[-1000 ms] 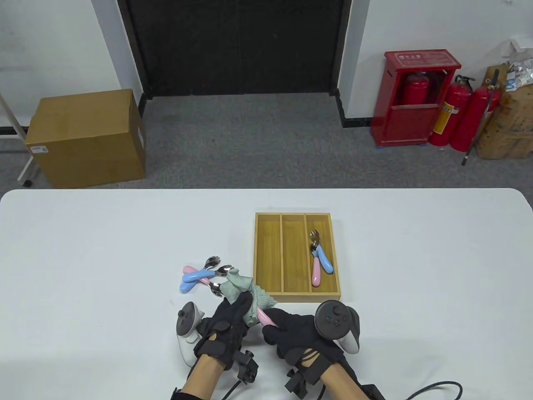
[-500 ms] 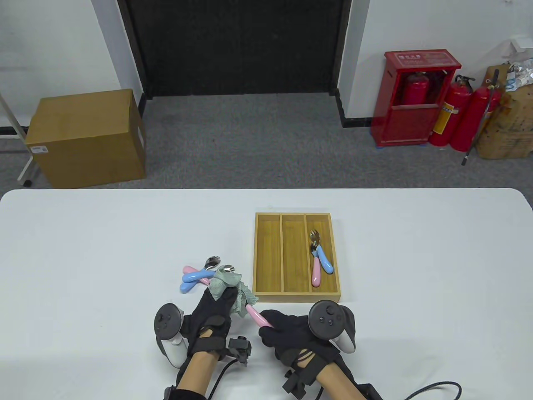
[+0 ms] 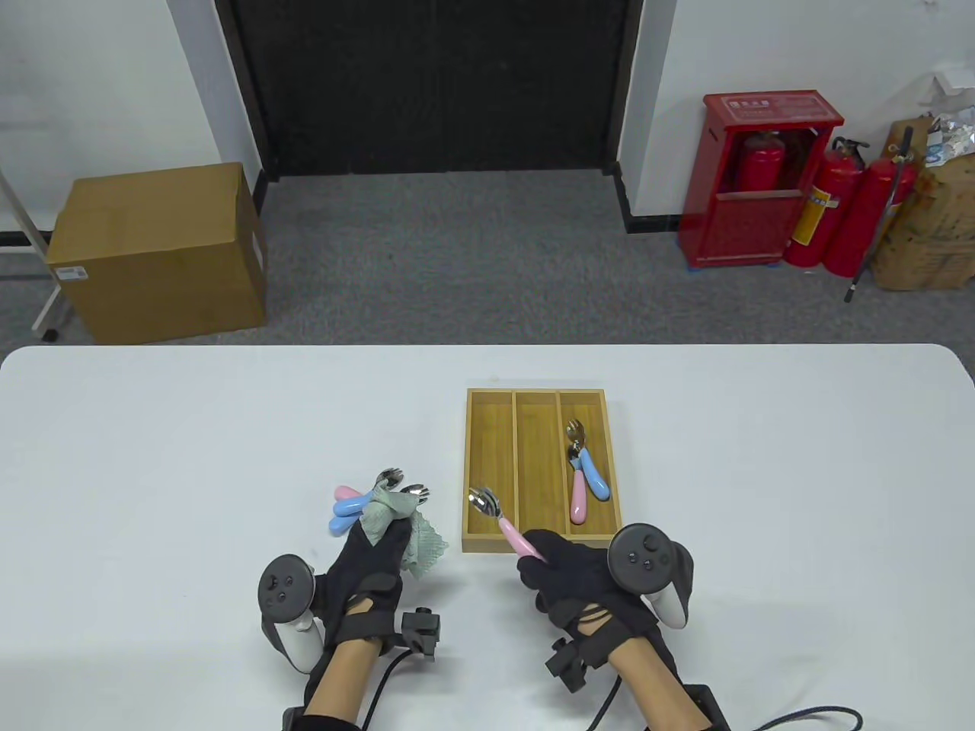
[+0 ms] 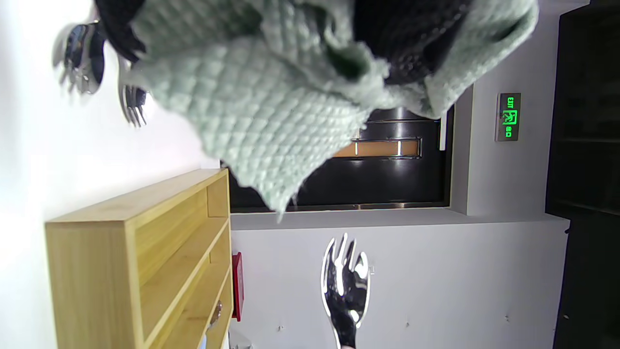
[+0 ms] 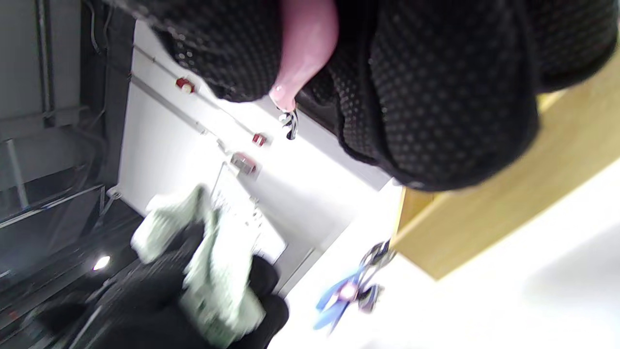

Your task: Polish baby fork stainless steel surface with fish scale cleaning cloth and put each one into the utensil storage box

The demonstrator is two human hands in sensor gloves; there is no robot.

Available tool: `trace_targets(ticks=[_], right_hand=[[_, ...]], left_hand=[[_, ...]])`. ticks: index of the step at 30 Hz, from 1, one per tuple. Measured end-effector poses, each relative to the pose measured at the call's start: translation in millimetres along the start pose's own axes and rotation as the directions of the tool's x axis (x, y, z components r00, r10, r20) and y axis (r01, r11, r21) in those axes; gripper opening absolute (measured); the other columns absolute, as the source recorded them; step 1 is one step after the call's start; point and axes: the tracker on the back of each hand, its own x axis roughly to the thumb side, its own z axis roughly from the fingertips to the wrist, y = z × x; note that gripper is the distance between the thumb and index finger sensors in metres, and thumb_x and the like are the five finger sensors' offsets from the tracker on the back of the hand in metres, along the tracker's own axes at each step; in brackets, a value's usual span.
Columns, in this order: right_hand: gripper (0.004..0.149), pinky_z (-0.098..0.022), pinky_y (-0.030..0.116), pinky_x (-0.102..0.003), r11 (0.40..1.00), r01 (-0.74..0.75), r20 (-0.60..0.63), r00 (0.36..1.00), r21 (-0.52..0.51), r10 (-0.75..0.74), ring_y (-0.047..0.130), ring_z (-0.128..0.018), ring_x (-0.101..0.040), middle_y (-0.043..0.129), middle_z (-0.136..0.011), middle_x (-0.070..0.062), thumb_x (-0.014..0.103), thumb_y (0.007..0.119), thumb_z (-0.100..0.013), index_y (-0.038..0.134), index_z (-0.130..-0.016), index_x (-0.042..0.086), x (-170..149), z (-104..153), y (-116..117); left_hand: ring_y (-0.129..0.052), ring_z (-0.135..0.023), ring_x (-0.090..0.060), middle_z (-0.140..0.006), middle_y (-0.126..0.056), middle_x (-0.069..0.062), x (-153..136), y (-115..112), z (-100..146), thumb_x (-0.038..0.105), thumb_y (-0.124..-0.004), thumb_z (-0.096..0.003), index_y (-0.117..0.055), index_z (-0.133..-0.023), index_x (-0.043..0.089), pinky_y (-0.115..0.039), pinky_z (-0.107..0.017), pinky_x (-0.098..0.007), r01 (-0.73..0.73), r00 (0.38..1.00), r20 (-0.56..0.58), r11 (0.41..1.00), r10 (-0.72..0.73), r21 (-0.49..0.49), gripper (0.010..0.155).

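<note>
My right hand [image 3: 545, 567] grips a pink-handled baby fork [image 3: 499, 519] by its handle; the steel head is raised over the front left corner of the wooden utensil box [image 3: 541, 396]. The fork head [image 4: 346, 286] also shows in the left wrist view. My left hand [image 3: 381, 544] holds the bunched pale green cleaning cloth [image 3: 407, 533], apart from the fork. Behind the cloth lie more forks with blue and pink handles [image 3: 352, 509] on the table. Two forks, a pink one and a blue one [image 3: 583, 480], lie in the box's right compartment.
The white table [image 3: 190, 457] reaches to both sides. The box's left and middle compartments [image 3: 537, 464] hold nothing. Beyond the table are a cardboard box [image 3: 156, 247] on the floor at left and red fire extinguishers [image 3: 838, 213] at right.
The cloth has come off the pink fork. My right hand has carried the fork right and up over the box's front left corner; my left hand has drawn back left with the cloth.
</note>
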Motion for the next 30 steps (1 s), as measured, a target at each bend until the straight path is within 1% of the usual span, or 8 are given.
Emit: trace_targets(ticks=[3, 4, 7, 12, 15, 19, 22, 30], right_hand=[[0.050, -0.035, 0.077, -0.061, 0.995, -0.085, -0.041, 0.996, -0.060, 0.083, 0.100, -0.025, -0.035, 0.098, -0.057, -0.028, 0.031, 0.085, -0.040, 0.082, -0.081, 0.002, 7.4, -16.3, -12.7], [0.050, -0.036, 0.076, -0.061, 0.984, -0.155, -0.065, 0.987, -0.084, 0.150, 0.100, -0.027, -0.036, 0.098, -0.058, -0.027, 0.032, 0.084, -0.040, 0.082, -0.081, 0.002, 12.0, -24.9, -17.4], [0.050, -0.038, 0.075, -0.062, 0.958, -0.263, -0.119, 0.961, -0.113, 0.250, 0.100, -0.030, -0.037, 0.097, -0.060, -0.028, 0.032, 0.084, -0.041, 0.082, -0.080, 0.003, 17.2, -40.1, -21.6], [0.048, -0.043, 0.071, -0.064, 0.891, -0.451, -0.323, 0.853, -0.062, 0.409, 0.095, -0.044, -0.042, 0.091, -0.075, -0.026, 0.034, 0.083, -0.041, 0.083, -0.081, 0.008, 8.2, -65.2, -13.4], [0.048, -0.048, 0.067, -0.064, 0.850, -0.527, -0.397, 0.784, -0.018, 0.478, 0.086, -0.061, -0.042, 0.070, -0.092, -0.027, 0.036, 0.084, -0.041, 0.085, -0.080, 0.008, -3.9, -74.9, -1.7], [0.047, -0.056, 0.058, -0.065, 0.809, -0.588, -0.446, 0.728, -0.018, 0.520, 0.074, -0.075, -0.044, 0.057, -0.100, -0.025, 0.035, 0.084, -0.041, 0.086, -0.079, 0.007, -14.8, -87.1, 9.1], [0.047, -0.061, 0.049, -0.066, 0.793, -0.609, -0.474, 0.692, 0.023, 0.545, 0.063, -0.084, -0.046, 0.047, -0.105, -0.022, 0.034, 0.084, -0.041, 0.086, -0.079, 0.006, -22.1, -96.5, 17.0], [0.048, -0.063, 0.043, -0.066, 0.775, -0.618, -0.489, 0.640, 0.133, 0.593, 0.052, -0.091, -0.046, 0.039, -0.108, -0.018, 0.033, 0.083, -0.042, 0.085, -0.079, 0.003, -30.7, -113.1, 32.5]], left_hand=[[-0.103, -0.065, -0.018, -0.070, -0.101, 0.006, 1.2, 0.6, -1.5, 0.046, -0.081, -0.0519, -0.076, -0.091, 0.025, -0.077, -0.058, -0.047, -0.002, 1.000, 0.005, 1.000, 0.002, -0.006, 0.045], [-0.103, -0.065, -0.018, -0.070, -0.100, 0.005, 0.7, 0.5, -1.6, 0.047, -0.081, -0.0521, -0.075, -0.092, 0.025, -0.077, -0.058, -0.047, -0.014, 1.000, -0.002, 1.000, 0.014, -0.012, 0.045], [-0.103, -0.065, -0.019, -0.070, -0.100, 0.005, -0.1, -0.6, -0.7, 0.046, -0.081, -0.0521, -0.075, -0.092, 0.024, -0.077, -0.058, -0.048, -0.034, 0.999, -0.005, 0.999, 0.034, -0.015, 0.045], [-0.102, -0.066, -0.019, -0.071, -0.100, 0.005, 1.9, -3.0, -1.2, 0.046, -0.080, -0.0524, -0.075, -0.092, 0.024, -0.077, -0.058, -0.048, -0.036, 0.999, -0.003, 0.998, 0.036, -0.042, 0.046], [-0.103, -0.066, -0.019, -0.071, -0.100, 0.005, 2.9, -4.2, -0.6, 0.046, -0.081, -0.0522, -0.075, -0.092, 0.024, -0.077, -0.058, -0.048, -0.028, 1.000, 0.006, 0.999, 0.029, -0.044, 0.046], [-0.102, -0.067, -0.018, -0.072, -0.100, 0.005, 1.5, -9.8, -2.8, 0.047, -0.080, -0.0530, -0.074, -0.093, 0.025, -0.076, -0.059, -0.048, -0.025, 1.000, -0.009, 0.996, 0.024, -0.083, 0.046], [-0.102, -0.066, -0.019, -0.072, -0.100, 0.005, 1.0, -13.1, -2.3, 0.047, -0.080, -0.0531, -0.074, -0.093, 0.024, -0.076, -0.059, -0.048, -0.041, 0.999, -0.014, 0.995, 0.040, -0.089, 0.046], [-0.102, -0.066, -0.019, -0.072, -0.100, 0.005, 2.0, -10.3, -4.0, 0.048, -0.079, -0.0532, -0.074, -0.093, 0.024, -0.076, -0.059, -0.048, -0.041, 0.999, -0.011, 0.996, 0.040, -0.082, 0.046]])
